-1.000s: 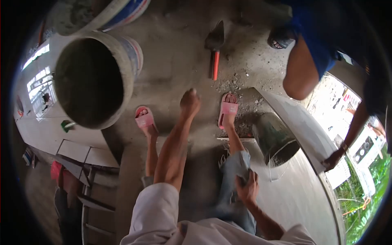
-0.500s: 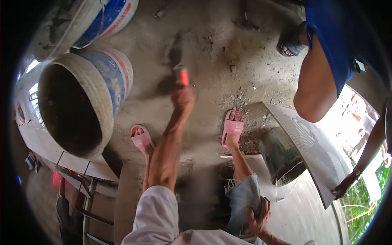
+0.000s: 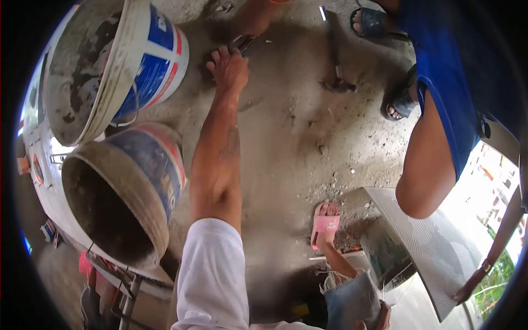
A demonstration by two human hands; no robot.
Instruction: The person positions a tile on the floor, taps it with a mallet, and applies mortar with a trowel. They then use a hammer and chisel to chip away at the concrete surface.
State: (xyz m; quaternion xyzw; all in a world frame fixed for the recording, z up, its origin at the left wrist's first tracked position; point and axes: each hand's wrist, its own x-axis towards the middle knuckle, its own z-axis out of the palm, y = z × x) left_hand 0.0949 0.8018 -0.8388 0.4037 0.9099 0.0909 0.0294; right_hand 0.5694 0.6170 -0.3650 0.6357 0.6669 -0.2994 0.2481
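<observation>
My left hand [image 3: 228,70] reaches far forward over the dusty floor, its fingers apart and their tips beside a small dark metal tool [image 3: 242,43]. Another person's hand [image 3: 254,21] is at that tool from the top edge. Whether my fingertips touch the tool is hard to tell. My right hand [image 3: 384,317], partly cut off by the bottom edge, lies spread on the torn denim [image 3: 352,300] over my knee.
Two large buckets [image 3: 157,82] [image 3: 151,165] lean at the left. A hammer [image 3: 338,85] lies on the floor. At the right are a person in blue shorts [image 3: 445,121], a ridged grey panel [image 3: 418,236] and a dark container [image 3: 385,250]. A metal frame [image 3: 129,300] stands lower left.
The view has shifted forward. My left hand has moved forward, and the orange-handled tool it held is no longer visible. Another person's hand has appeared in front of it. My right hand stays at the knee.
</observation>
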